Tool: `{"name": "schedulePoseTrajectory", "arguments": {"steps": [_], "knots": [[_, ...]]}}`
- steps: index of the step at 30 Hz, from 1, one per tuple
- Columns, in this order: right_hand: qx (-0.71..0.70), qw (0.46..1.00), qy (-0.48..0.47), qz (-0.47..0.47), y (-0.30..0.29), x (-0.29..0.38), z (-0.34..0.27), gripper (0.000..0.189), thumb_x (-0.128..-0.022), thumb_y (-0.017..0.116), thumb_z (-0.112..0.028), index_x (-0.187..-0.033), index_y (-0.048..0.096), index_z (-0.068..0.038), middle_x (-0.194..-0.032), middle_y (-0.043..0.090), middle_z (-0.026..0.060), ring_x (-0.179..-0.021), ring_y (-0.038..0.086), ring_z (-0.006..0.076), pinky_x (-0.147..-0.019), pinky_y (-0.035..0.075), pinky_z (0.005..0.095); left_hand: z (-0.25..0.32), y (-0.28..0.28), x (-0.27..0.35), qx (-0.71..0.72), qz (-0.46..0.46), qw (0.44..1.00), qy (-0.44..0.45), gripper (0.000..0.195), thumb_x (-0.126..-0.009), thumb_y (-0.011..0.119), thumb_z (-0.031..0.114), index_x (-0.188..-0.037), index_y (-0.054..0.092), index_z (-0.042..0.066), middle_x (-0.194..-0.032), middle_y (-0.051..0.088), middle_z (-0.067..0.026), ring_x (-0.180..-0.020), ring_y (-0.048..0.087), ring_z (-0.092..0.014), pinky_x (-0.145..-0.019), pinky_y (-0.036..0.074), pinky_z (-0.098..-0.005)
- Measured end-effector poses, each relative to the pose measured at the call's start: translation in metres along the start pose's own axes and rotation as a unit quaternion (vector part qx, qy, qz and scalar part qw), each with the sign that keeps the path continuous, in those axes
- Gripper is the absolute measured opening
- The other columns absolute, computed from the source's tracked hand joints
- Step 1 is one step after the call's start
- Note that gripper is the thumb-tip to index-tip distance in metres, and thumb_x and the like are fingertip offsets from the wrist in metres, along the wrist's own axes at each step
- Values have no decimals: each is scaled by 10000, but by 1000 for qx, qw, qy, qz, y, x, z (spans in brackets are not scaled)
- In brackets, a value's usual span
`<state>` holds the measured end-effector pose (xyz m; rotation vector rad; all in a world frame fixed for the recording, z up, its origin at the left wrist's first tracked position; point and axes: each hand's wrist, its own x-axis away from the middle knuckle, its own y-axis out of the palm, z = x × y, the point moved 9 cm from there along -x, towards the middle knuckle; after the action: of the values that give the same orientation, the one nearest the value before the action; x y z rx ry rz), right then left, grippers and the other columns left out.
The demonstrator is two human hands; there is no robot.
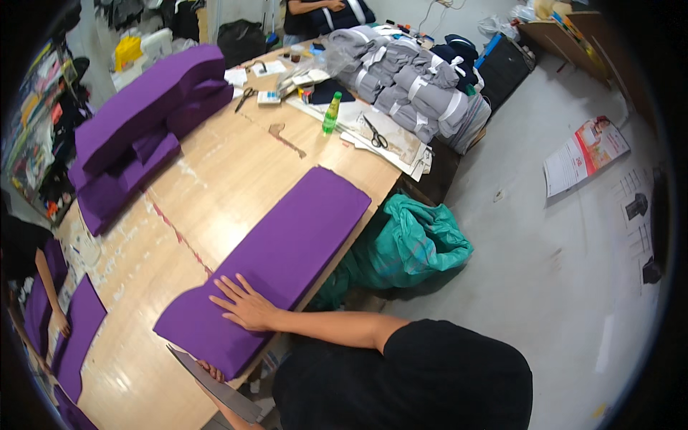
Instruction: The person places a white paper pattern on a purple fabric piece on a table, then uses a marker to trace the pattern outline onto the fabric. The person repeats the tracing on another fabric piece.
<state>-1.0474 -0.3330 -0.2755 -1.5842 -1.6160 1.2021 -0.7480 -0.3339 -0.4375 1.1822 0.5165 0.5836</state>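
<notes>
A long purple fabric stack or padded piece [290,242] lies along the near edge of the wooden table [226,204]. Its left end is curved on one side. My right hand [247,308] rests flat on top of it, fingers spread. At the stack's near left end, my left hand [211,371] has curled fingers around a thin, stiff grey sheet [220,388], perhaps card. The sheet stands tilted beside the purple end and hides part of my left hand and wrist.
Purple pieces [145,113] are piled at the far side; a co-worker's hand [62,322] touches another purple piece [80,338]. Scissors [376,134], a green bottle [331,113] and tied grey bundles [414,86] stand at the table's right end. A green sack [414,242] sits below.
</notes>
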Motion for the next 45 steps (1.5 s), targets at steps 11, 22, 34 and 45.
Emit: {"name": "schedulePoseTrajectory", "arguments": {"steps": [11, 22, 34, 45], "knots": [[64, 987, 145, -13, -18, 14, 61, 669, -1205, 449, -491, -1798, 364, -192, -1888, 181, 231, -1762, 119, 407, -1398, 48, 663, 7, 0, -46, -39, -13, 999, -20, 560, -1190, 500, 424, -1565, 464, 10, -1023, 674, -171, -835, 676, -329, -697, 572, -459], [86, 988, 125, 19, -8, 20, 71, 678, -1215, 373, -532, -1815, 319, -221, -1890, 197, 212, -1760, 137, 386, -1408, 44, 640, 1, -7, -27, -31, 121, 992, 29, 578, -1206, 424, 401, -1646, 438, 27, -1007, 629, -121, -817, 622, -249, -718, 561, -396], [93, 986, 136, -12, -13, 19, 67, 669, -1218, 362, -523, -1818, 313, -230, -1898, 175, 205, -1766, 114, 381, -1408, 36, 639, 4, -2, -44, -58, -15, 998, -31, 604, -1195, 445, 417, -1661, 421, 33, -998, 611, -108, -775, 591, -225, -685, 543, -383], [109, 989, 94, 43, -10, 9, 68, 664, -1196, 441, -501, -1785, 382, -200, -1857, 273, 241, -1736, 199, 453, -1373, 111, 703, -5, -28, -32, -171, 125, 976, 49, 440, -1198, 490, 324, -1546, 495, 54, -866, 523, 25, -676, 518, -95, -576, 465, -248]]}}
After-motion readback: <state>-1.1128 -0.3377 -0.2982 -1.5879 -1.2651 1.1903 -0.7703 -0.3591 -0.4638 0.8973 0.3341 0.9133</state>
